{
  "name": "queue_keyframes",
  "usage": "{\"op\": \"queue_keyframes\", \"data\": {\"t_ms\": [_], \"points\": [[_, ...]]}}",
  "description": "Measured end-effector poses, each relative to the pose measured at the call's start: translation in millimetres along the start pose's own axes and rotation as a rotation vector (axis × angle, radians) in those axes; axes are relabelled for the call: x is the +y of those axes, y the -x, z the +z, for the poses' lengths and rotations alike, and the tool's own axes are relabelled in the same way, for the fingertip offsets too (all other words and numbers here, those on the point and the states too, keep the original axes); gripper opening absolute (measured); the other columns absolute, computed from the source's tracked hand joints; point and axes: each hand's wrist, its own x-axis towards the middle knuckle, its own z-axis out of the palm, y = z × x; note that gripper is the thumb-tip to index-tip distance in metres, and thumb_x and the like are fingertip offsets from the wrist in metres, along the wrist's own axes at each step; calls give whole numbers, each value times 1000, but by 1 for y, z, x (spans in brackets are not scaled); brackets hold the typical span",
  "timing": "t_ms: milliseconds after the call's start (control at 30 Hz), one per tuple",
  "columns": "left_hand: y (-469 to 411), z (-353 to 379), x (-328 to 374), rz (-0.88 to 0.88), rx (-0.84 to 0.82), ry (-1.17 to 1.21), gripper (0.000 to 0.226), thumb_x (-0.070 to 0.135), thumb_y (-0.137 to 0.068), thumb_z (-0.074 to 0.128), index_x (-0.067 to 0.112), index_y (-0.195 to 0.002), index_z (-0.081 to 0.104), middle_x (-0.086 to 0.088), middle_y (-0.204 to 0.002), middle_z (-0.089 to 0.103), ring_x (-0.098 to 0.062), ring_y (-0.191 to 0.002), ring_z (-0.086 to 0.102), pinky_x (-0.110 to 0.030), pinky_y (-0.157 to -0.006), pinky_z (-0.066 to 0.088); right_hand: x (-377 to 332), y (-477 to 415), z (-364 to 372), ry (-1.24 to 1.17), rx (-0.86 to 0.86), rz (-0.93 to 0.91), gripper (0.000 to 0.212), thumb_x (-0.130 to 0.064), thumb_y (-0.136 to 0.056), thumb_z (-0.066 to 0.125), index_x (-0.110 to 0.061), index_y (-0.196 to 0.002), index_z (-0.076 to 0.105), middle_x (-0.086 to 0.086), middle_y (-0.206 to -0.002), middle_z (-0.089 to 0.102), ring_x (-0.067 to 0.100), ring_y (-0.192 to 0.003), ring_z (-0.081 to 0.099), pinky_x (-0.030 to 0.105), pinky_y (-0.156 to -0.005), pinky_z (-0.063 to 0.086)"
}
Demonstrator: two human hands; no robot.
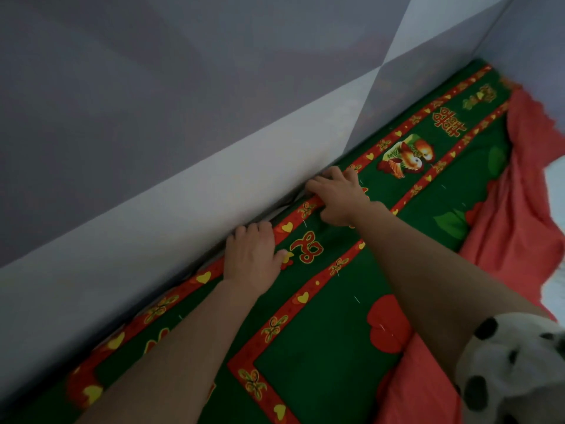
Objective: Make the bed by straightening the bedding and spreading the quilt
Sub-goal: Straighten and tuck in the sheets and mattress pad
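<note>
Green quilt [321, 356] with red and yellow motifs lies flat over the bed, running from near left to far right, its long far edge pushed up against the pale wall [153, 194].

Left hand [253, 258]: palm down on the outer red border band [201, 278]. Fingers [249, 232] curl over the quilt's edge into the dark gap [284, 205] between bed and wall, thumb lying on top of the cloth. The band is held between thumb and fingers.

Right hand [336, 194]: farther along the same edge, to the right of the left, the two hands near each other but apart. Fingers [321, 182] bend over the band toward the wall and the thumb tucks under the palm side. It grips the border the same way.

Hard to see:
- Fingertips of both hands drop out of sight into the gap. I cannot tell how deep they go or what they touch below.
- The mattress under the quilt is hidden.
- A coral sheet [519, 209] lies rumpled along the quilt's right side, its edge cut off by the frame.
- A pale patch beyond it at the right edge is too washed out to identify.
- My spotted sleeve [513, 362] covers the near right corner.
- The whole view is dim and soft, so the quilt's small details blur at the far end.
</note>
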Motion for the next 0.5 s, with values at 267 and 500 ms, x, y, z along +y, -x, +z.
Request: {"op": "queue_keyframes", "data": {"t_ms": [267, 500], "points": [[-2, -5, -10, 164, 127, -147, 71, 30, -75, 79, 18, -128, 34, -5, -108, 51, -22, -90, 51, -26, -57, 41, 10, -6, -16, 181, 156, -4, 44, -32, -84, 66, -25, -127, 56, -1, -122, 57, 26, -115, 44, 38, -89, 35], [-8, 17, -22, 409, 133, -290, 70, 22, -88, 45, 16, -151, 17, -8, -158, 20, -27, -145, 17, -43, -115, 24, -21, 5, 55, -244, 252, 424, 69, -40, -99, 35, -15, -152, 0, 12, -160, -4, 34, -147, -1, 52, -119, 4]]}}
